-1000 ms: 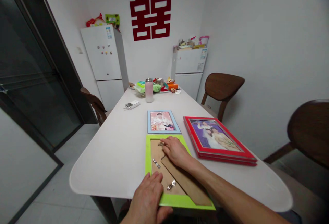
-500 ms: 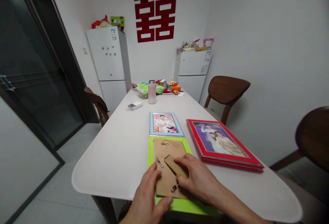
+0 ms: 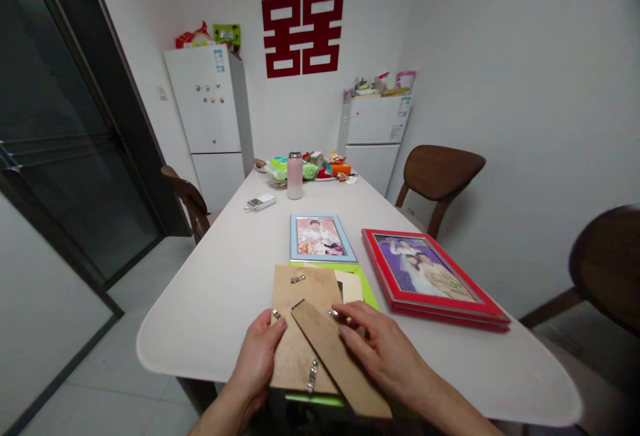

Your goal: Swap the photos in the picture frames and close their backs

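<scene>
A brown picture frame backing board (image 3: pixel 286 363) is lifted off its green frame (image 3: pixel 369 289) and shifted left. My left hand (image 3: pixel 255 356) grips the board's left edge, thumb on top beside a metal clip. My right hand (image 3: pixel 387 343) is closed at the right edge, its fingertips at another small metal clip (image 3: pixel 333 314). The board's hinged stand leg (image 3: pixel 330 356) slants toward me. More metal clips (image 3: pixel 313 376) sit on the board. Cream paper (image 3: pixel 353 285) shows in the green frame, partly covered. Just beyond lies a blue photo frame (image 3: pixel 294 239) with a picture.
Stacked red photo frames (image 3: pixel 425 309) lie to the right on the white table (image 3: pixel 200 303). Farther back are a pink bottle (image 3: pixel 295 179), a small silver device (image 3: pixel 261 203) and assorted packets (image 3: pixel 280 169). Brown chairs (image 3: pixel 440 173) stand around the table.
The backing board has come up out of the green frame and moved left. My left hand has taken hold of its left edge; my right hand has moved from the stand leg to the right-hand clip.
</scene>
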Tool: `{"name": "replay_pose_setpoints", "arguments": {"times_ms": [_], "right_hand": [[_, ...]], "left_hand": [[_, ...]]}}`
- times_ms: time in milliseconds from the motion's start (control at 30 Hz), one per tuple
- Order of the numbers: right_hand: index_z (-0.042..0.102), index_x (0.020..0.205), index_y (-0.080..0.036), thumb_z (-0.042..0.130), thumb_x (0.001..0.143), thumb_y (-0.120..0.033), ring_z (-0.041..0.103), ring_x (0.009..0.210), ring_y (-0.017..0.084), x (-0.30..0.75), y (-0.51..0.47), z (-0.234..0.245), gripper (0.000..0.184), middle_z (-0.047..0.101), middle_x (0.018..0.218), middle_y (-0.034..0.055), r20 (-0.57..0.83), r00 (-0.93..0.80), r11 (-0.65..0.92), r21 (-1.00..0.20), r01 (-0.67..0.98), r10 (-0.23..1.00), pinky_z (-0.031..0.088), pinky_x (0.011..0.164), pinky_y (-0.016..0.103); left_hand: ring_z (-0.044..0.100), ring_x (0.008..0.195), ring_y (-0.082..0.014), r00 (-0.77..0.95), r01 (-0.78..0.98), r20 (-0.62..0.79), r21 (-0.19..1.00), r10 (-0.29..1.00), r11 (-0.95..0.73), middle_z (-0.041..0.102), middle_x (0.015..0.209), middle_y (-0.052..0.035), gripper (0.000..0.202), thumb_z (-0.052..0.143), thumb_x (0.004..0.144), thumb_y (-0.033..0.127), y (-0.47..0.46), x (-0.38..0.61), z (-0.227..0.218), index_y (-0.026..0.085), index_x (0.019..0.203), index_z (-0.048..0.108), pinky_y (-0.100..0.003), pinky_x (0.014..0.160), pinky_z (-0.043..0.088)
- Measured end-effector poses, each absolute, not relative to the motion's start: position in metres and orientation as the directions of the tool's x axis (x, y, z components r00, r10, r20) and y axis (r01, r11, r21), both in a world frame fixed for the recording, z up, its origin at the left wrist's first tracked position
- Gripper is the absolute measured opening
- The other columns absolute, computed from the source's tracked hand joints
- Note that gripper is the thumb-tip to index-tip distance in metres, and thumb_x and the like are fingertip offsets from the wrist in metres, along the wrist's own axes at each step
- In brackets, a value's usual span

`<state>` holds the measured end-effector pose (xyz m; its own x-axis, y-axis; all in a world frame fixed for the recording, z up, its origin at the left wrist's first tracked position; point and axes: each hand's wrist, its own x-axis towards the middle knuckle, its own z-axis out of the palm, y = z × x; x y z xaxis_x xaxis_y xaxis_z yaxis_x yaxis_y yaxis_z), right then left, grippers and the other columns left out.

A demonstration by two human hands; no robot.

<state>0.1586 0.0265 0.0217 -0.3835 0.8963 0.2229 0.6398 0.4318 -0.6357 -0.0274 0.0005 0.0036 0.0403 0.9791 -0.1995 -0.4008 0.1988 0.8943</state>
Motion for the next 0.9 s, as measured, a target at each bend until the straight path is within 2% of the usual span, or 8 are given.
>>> {"name": "replay_pose_setpoints", "arguments": {"times_ms": [100,267,367,467,633,700,800,900], "right_hand": [[0.056,0.099,-0.016,0.037,0.078,-0.024,0.049,0.095,0.018,0.163,0.030,0.012,0.029,0.056,0.101,0.0096,0.272,-0.390,0.474,-0.559,0.680,0.880,0.036,0.085,0.032],[0.054,0.104,-0.020,0.038,0.077,-0.022,0.047,0.096,0.019,0.170,0.027,0.004,0.031,0.056,0.103,0.0078,0.282,-0.466,0.544,-0.388,0.744,0.839,0.034,0.082,0.036],[0.060,0.088,-0.023,0.039,0.077,-0.022,0.048,0.089,0.018,0.173,0.024,0.006,0.023,0.058,0.092,0.0050,0.242,-0.514,0.568,-0.325,0.756,0.823,0.033,0.078,0.034],[0.060,0.071,-0.021,0.039,0.077,-0.022,0.048,0.081,0.017,0.177,0.023,0.009,0.021,0.058,0.081,0.0038,0.226,-0.519,0.566,-0.307,0.765,0.824,0.031,0.075,0.032],[0.055,0.059,-0.018,0.040,0.077,-0.024,0.047,0.074,0.016,0.180,0.025,0.010,0.024,0.057,0.071,0.0044,0.226,-0.473,0.520,-0.252,0.816,0.852,0.030,0.072,0.031],[0.056,0.063,-0.018,0.042,0.076,-0.026,0.047,0.074,0.017,0.177,0.024,0.011,0.021,0.056,0.071,0.0042,0.226,-0.465,0.512,-0.240,0.825,0.856,0.029,0.072,0.032],[0.058,0.077,-0.021,0.045,0.074,-0.030,0.045,0.084,0.019,0.174,0.022,0.011,0.015,0.056,0.085,0.0042,0.242,-0.503,0.554,-0.240,0.797,0.829,0.029,0.076,0.033],[0.058,0.076,-0.021,0.044,0.075,-0.030,0.044,0.088,0.020,0.177,0.022,0.010,0.017,0.053,0.092,0.0055,0.228,-0.463,0.510,-0.239,0.826,0.857,0.030,0.076,0.032]], "left_hand": [[0.062,0.062,-0.0179,0.037,-0.420,-0.228,0.880,0.973,0.222,0.065,0.069,-0.0003,0.028,0.057,0.069,0.033,0.000,-0.022,0.005,0.015,0.091,0.053,-0.025,0.054,0.045],[0.061,0.054,-0.0186,-0.009,-0.352,-0.334,0.883,0.942,0.310,0.065,0.063,-0.0008,0.035,0.062,0.063,0.038,-0.003,-0.033,0.016,0.015,0.088,0.056,-0.025,0.048,0.044],[0.061,0.053,-0.0184,-0.086,-0.312,-0.363,0.894,0.928,0.321,0.065,0.062,-0.0009,0.033,0.063,0.061,0.037,-0.003,-0.052,0.022,0.015,0.085,0.057,-0.025,0.046,0.045],[0.061,0.053,-0.0181,-0.153,-0.275,-0.367,0.908,0.918,0.317,0.065,0.062,-0.0005,0.028,0.063,0.063,0.034,-0.001,-0.079,0.023,0.016,0.083,0.058,-0.025,0.047,0.046],[0.061,0.053,-0.0180,-0.141,-0.227,-0.376,0.913,0.916,0.340,0.065,0.062,-0.0009,0.021,0.061,0.066,0.028,0.007,-0.123,0.016,0.016,0.082,0.056,-0.026,0.048,0.047],[0.061,0.052,-0.0180,-0.130,-0.181,-0.376,0.919,0.917,0.351,0.064,0.061,-0.0010,0.022,0.060,0.066,0.030,0.010,-0.134,0.015,0.016,0.082,0.055,-0.026,0.048,0.046],[0.059,0.049,-0.0171,-0.177,-0.069,-0.359,0.933,0.916,0.353,0.062,0.057,0.0005,0.022,0.060,0.065,0.034,0.013,-0.141,0.015,0.016,0.077,0.052,-0.024,0.045,0.044],[0.058,0.052,-0.0160,-0.242,0.055,-0.310,0.942,0.919,0.332,0.061,0.058,0.0023,0.026,0.061,0.064,0.033,0.015,-0.147,0.015,0.017,0.081,0.050,-0.023,0.048,0.043]]}}
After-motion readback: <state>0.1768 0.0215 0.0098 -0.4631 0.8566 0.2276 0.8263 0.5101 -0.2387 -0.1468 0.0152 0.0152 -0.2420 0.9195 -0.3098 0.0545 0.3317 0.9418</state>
